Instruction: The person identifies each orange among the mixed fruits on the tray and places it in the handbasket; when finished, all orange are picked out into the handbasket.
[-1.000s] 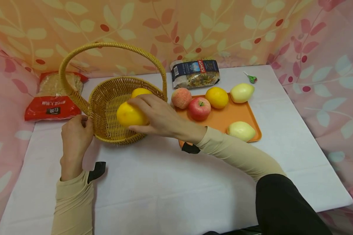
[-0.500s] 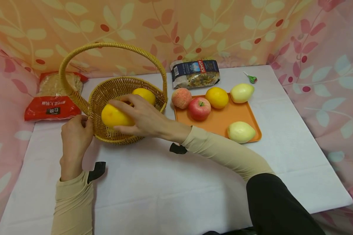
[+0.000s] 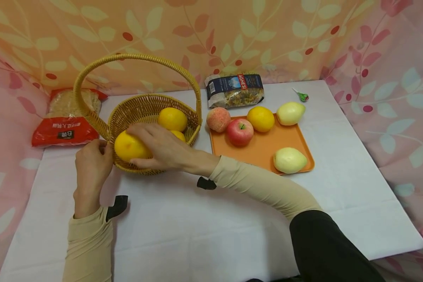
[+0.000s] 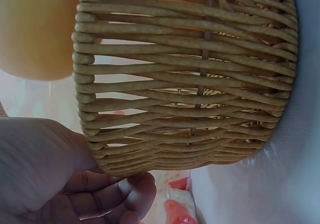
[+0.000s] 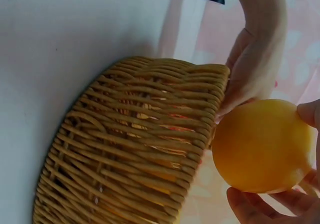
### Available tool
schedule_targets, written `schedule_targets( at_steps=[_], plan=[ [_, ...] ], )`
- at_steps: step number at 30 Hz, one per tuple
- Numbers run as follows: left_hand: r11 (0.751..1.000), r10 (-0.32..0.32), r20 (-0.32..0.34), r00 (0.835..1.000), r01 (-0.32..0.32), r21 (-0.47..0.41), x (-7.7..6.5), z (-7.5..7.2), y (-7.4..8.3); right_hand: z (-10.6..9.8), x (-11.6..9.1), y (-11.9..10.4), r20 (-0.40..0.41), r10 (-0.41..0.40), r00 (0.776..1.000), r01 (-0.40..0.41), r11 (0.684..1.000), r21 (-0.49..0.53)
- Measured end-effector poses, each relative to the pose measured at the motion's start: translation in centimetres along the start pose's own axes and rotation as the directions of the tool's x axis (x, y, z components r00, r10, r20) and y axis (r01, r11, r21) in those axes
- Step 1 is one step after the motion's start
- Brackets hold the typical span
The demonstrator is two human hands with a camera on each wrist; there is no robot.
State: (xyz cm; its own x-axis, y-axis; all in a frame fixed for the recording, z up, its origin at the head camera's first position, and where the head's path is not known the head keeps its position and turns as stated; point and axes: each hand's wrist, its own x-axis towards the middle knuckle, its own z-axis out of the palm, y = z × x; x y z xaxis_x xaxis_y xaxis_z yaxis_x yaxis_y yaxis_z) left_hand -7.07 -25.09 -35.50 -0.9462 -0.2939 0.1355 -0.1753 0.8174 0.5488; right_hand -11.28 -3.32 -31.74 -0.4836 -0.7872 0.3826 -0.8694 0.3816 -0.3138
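Note:
My right hand [image 3: 163,148] grips a smooth yellow orange [image 3: 129,146] between thumb and fingers, over the left end of a woven basket [image 3: 151,98]. In the right wrist view this orange [image 5: 262,146] shows at the level of the basket rim. Two more yellow oranges lie in the right part of the basket: one orange [image 3: 172,119] in plain sight, the other orange [image 3: 179,135] partly behind my right hand. My left hand [image 3: 93,162] pinches the basket's left rim near the base of the handle. The left wrist view shows the left fingers [image 4: 137,194] at the wicker edge.
Right of the basket, an orange tray [image 3: 257,150] bears a peach [image 3: 218,119], a red apple [image 3: 240,132], another orange [image 3: 261,119] and two pale yellow-green fruits [image 3: 290,160]. Behind stand a pasta bag [image 3: 234,90] and a lollipop [image 3: 302,96]. A red bag [image 3: 67,125] lies left.
My right hand has carried the orange leftward across the basket, from the middle to its left end. This has uncovered the two oranges on the right. The left hand keeps its place.

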Motion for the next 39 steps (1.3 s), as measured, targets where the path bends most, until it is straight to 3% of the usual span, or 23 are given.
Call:
schedule_targets(
  at_steps=[6,17,22,30,39],
  plan=[
    [1.000,-0.004,-0.006,1.000,0.004,0.009,0.0,-0.1,0.1,0.9,0.2,0.3,-0.003,-0.076,0.997,0.076,0.997,-0.029],
    [1.000,-0.007,0.003,1.000,0.007,0.012,0.1,-0.1,0.0,1.9,0.0,0.6,0.088,-0.064,0.994,0.067,0.997,-0.027],
    [1.000,-0.007,0.008,1.000,0.007,0.008,0.1,-0.1,0.0,2.4,0.0,0.7,0.141,-0.078,0.987,0.096,0.987,-0.127],
    [1.000,0.004,-0.008,1.000,-0.004,0.004,0.0,0.0,0.0,3.2,0.0,0.8,0.199,-0.025,0.980,0.088,0.945,-0.316],
    [1.000,-0.004,0.005,1.000,0.004,0.005,0.1,0.0,0.0,3.1,0.6,0.7,0.276,0.008,0.961,0.065,0.965,-0.255]
  ],
)
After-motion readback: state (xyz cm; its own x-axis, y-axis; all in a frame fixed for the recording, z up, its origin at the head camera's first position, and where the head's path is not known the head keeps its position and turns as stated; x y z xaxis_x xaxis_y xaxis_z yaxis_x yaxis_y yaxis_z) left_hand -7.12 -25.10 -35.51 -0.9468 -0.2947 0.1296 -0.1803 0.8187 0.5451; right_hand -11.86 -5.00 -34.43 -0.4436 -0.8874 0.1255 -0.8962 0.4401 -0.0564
